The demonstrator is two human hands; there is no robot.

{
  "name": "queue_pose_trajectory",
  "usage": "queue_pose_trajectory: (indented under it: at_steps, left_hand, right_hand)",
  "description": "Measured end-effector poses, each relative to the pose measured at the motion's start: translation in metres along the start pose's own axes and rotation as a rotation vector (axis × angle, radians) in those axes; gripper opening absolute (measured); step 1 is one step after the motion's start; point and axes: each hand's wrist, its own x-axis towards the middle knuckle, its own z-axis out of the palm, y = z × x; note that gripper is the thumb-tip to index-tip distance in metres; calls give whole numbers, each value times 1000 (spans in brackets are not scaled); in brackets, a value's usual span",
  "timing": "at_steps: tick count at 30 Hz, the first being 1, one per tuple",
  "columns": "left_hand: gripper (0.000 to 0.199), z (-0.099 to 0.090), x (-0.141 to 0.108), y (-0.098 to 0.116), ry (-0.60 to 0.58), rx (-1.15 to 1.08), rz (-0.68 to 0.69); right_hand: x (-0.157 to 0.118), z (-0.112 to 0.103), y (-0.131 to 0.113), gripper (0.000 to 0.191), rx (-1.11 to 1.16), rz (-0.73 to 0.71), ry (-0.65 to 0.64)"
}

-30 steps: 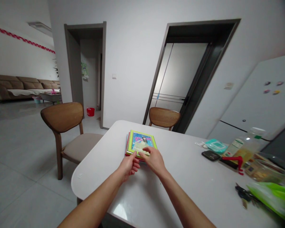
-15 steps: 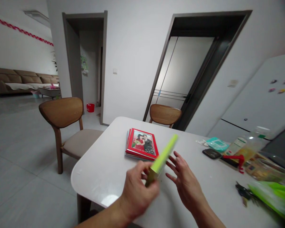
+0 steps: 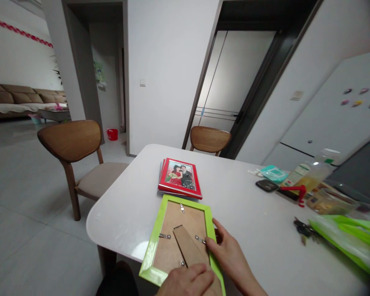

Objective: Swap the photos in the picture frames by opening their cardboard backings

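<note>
A lime-green picture frame [image 3: 156, 242] faces back side up, with a brown backing board, small metal clips and a cardboard stand leg [image 3: 189, 246]. My right hand [image 3: 228, 250] grips its right edge, thumb by the right clip and fingers partly hidden behind the rim. At the near edge, my left hand [image 3: 189, 283] is closed over the lower part of the frame and the leg's lower end; its fingertips are partly out of sight. Just beyond lies a small stack topped by a red picture frame [image 3: 180, 179] holding a photo of two people.
On the right of the white table [image 3: 123, 209] are keys [image 3: 305, 230], a green plastic bag [image 3: 348, 242], a bottle [image 3: 311, 170], a clear food container [image 3: 329, 201], a black case [image 3: 267, 185] and a wipes pack [image 3: 274, 174]. Chairs [image 3: 72, 142] stand at the left and far sides.
The green frame has turned from edge-on to showing its back and come lower. My right hand, apart from it before, now grips its right edge. The view has tilted down slightly.
</note>
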Motion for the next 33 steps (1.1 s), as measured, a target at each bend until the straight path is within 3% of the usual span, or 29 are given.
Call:
queue_pose_trajectory:
  at_steps: [2, 5, 7, 9, 14, 18, 22, 27, 30, 33]
  left_hand:
    - [15, -22, 2, -9, -78, -26, -56]
    - [36, -56, 1, -30, -54, 51, -405]
    - [45, -69, -2, -46, -64, 94, -602]
    - [49, -71, -6, -58, -102, 84, -690]
    - [53, -63, -12, -65, -89, 75, -708]
    - [56, -63, -12, -63, -80, 78, -711]
    - [58, -63, -13, -63, -61, 53, -708]
    - [57, -59, -16, -64, -24, 34, -695]
    - [55, -58, -17, -63, -41, 65, -685]
    - [56, -58, -18, -61, -59, 80, -690]
  right_hand:
    - [2, 3, 6, 54, -200, -95, 33]
    - [2, 5, 10, 46, -394, -236, 33]
    - [1, 6, 9, 43, -475, -288, 15]
    - [2, 9, 6, 37, -529, -310, 7]
    - [8, 16, -1, 28, -579, -309, 51]
    - [10, 14, -4, 28, -616, -289, 16]
    - [3, 21, -18, 31, -663, -413, 100]
    - [-10, 62, -49, 14, -529, -629, -200]
    - [-11, 81, -58, 13, -564, -622, -196]
    - [-6, 83, -58, 14, -563, -606, -176]
